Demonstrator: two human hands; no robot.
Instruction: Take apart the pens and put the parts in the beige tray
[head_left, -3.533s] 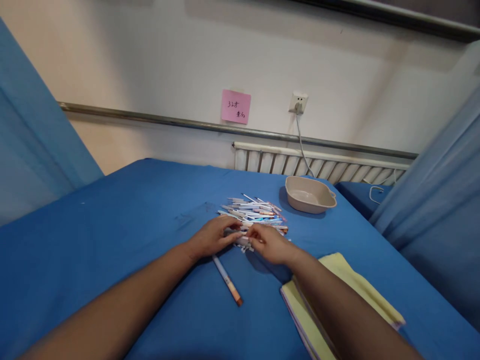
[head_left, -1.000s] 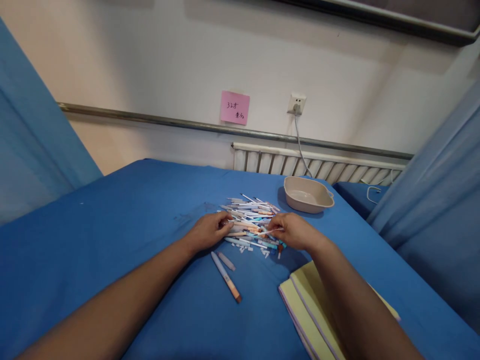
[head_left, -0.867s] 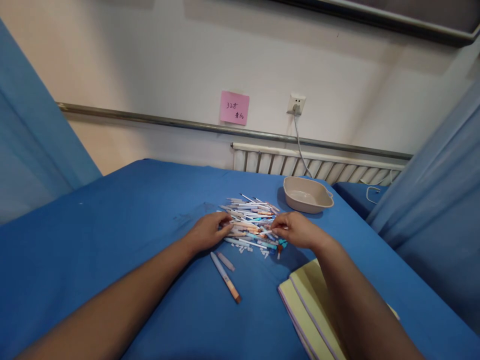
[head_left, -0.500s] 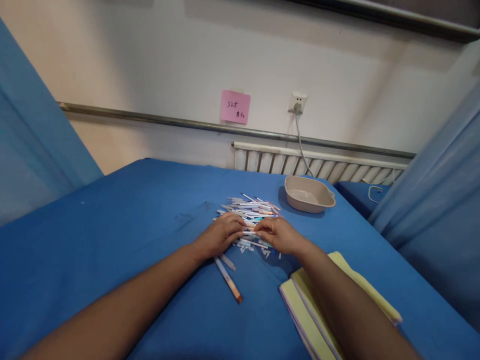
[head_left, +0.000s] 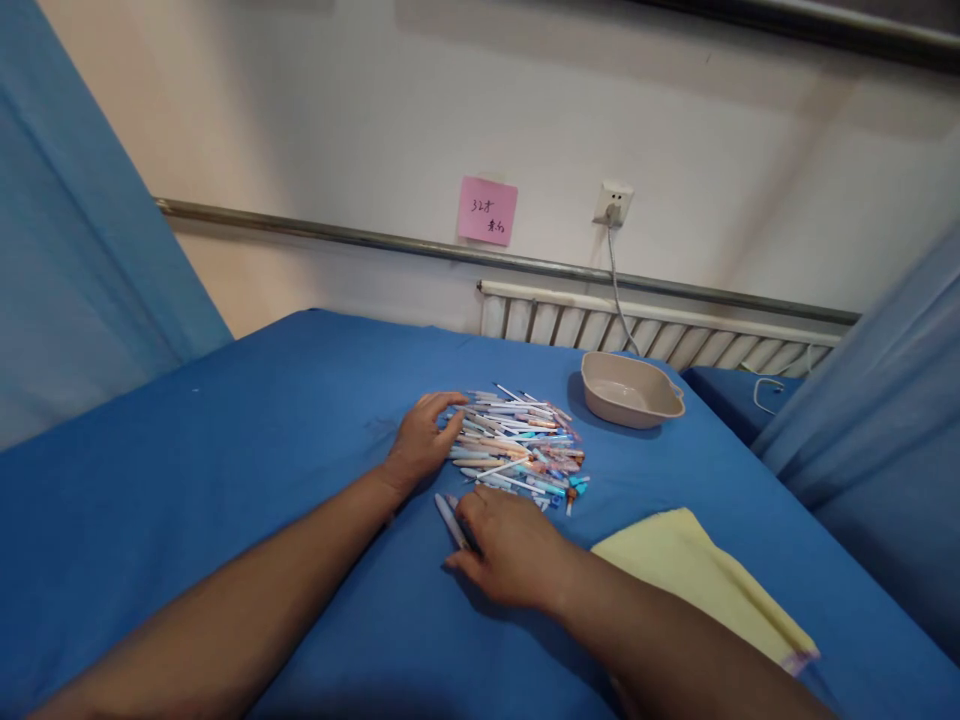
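Observation:
A loose pile of pens, pen parts and thin white refills (head_left: 517, 440) lies on the blue cloth, with small caps and clips at its near right edge. My left hand (head_left: 424, 440) rests at the pile's left edge, thumb and fingers apart, holding nothing that I can see. Nearer to me, my right hand (head_left: 510, 545) reaches over a pale pen (head_left: 450, 520) lying apart from the pile. Its thumb and fingers are spread around that pen, and the palm hides the pen's near end.
A beige plastic basin (head_left: 630, 390) stands beyond the pile to the right. On the near right lies a folded yellow cloth (head_left: 697, 570), partly under my right forearm. Behind the blue-covered table (head_left: 300, 400) are a radiator (head_left: 555, 320) and a metal rail (head_left: 337, 232). Blue curtains hang on both sides.
Both hands have parted from the small white piece between their fingertips. My left hand shifted left to the pile's edge; my right hand came nearer, over the loose pens.

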